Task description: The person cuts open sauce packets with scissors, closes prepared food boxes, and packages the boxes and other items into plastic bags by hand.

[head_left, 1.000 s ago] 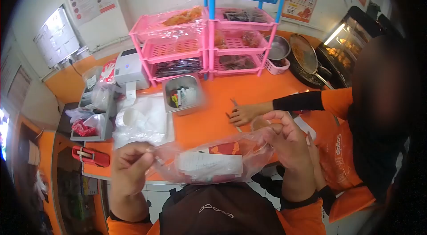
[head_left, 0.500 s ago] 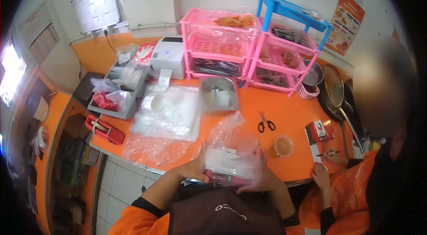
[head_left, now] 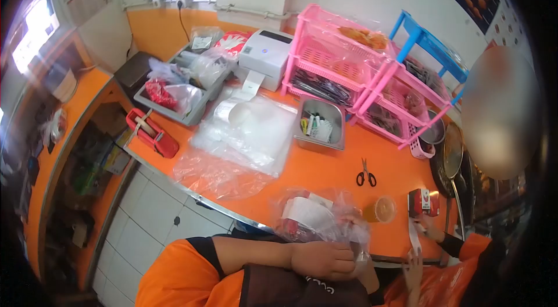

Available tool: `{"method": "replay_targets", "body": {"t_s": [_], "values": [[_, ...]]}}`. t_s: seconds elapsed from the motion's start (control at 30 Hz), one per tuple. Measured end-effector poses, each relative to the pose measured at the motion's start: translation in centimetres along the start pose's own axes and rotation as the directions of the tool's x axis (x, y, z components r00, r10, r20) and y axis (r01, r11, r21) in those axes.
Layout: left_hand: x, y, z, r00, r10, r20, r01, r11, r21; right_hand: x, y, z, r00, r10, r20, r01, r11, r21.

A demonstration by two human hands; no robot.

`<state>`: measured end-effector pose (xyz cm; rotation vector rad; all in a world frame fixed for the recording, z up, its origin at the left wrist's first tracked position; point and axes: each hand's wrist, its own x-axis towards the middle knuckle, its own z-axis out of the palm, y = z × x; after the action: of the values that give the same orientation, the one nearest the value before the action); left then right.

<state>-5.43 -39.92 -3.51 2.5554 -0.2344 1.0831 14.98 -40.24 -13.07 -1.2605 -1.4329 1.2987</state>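
Observation:
Near the front edge of the orange table lies a clear plastic bag (head_left: 308, 214) with a white slip of paper and a red and white box inside. My left hand (head_left: 325, 259) reaches across my body, its fingers curled at the bag's lower right side. Just above it, my right hand (head_left: 353, 225) is closed on the gathered plastic at the bag's right end, partly hidden by the film. To the right of the bag stands a lidded cup of brown liquid (head_left: 383, 209). Black-handled scissors (head_left: 366, 174) lie behind the cup.
A metal tray (head_left: 319, 124) with small packets stands before pink racks (head_left: 334, 66). Plastic sheets (head_left: 250, 133), a label printer (head_left: 265, 57), a grey bin (head_left: 197, 112) and a red tape dispenser (head_left: 152, 134) are at left. A co-worker's hands touch a paper strip (head_left: 414, 237) beside a small box (head_left: 423, 202).
The view has turned left. The bag, earlier stretched between both hands and then held upright around the box, now lies with its end gathered, and my left hand has crossed to the right.

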Motion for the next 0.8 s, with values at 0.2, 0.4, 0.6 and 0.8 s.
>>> {"method": "replay_targets", "body": {"t_s": [0.2, 0.4, 0.6, 0.8], "values": [[-3.3, -3.3, -3.8, 0.803, -0.586, -0.106, 0.592, 0.763, 0.26, -1.2, -2.2, 0.8, 0.957, -0.219, -0.191, 0.27, 0.914, 0.304], [-6.1, -6.9, -2.1, 0.507, -0.847, 0.162, 0.722, 0.314, -0.617, 0.6, -11.3, 0.3, 0.726, -0.668, -0.166, 0.688, 0.7, 0.194], [-1.8, -4.6, -2.9, 0.385, -0.918, 0.093, 0.492, 0.119, -0.862, 0.4, -8.1, -0.6, 0.932, -0.354, 0.074, 0.346, 0.814, -0.467], [-3.0, -5.8, -5.5, 0.546, -0.814, -0.197, 0.596, 0.543, -0.592, 1.4, -3.3, -1.0, 0.992, -0.123, 0.016, 0.115, 0.861, -0.495]]}}
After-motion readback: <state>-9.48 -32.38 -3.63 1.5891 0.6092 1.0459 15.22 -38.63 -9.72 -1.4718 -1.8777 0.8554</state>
